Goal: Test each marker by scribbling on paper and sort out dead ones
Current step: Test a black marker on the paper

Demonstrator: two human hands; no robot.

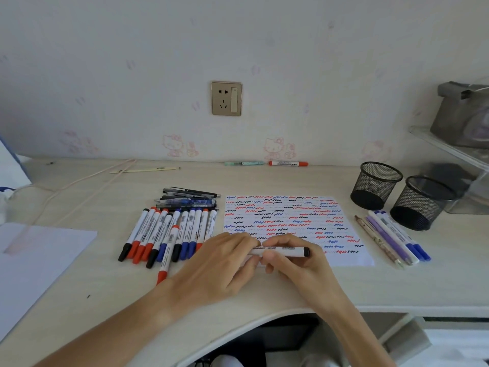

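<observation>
Pale desk (pixel 291 178) against a wall. Both hands hold one marker (pixel 283 251) level over the scribble paper's (pixel 344 234) near edge: left hand (pixel 225 263) grip curls round its hidden end, right hand (pixel 293 260) pinches the barrel. Light, stiff, smooth plastic; take it mid-barrel. Both mesh cups (pixel 375 185) look empty.

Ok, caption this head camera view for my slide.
Both hands hold a black-ended marker over the scribbled paper.

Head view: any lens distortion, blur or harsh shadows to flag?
Head view: wide-angle bending curves the pale wooden desk edge; soft, even light, faint shadows; squiggles on the white scribble paper read sharp; grey bag on the clear shelf at the right edge looks smeared.
</observation>
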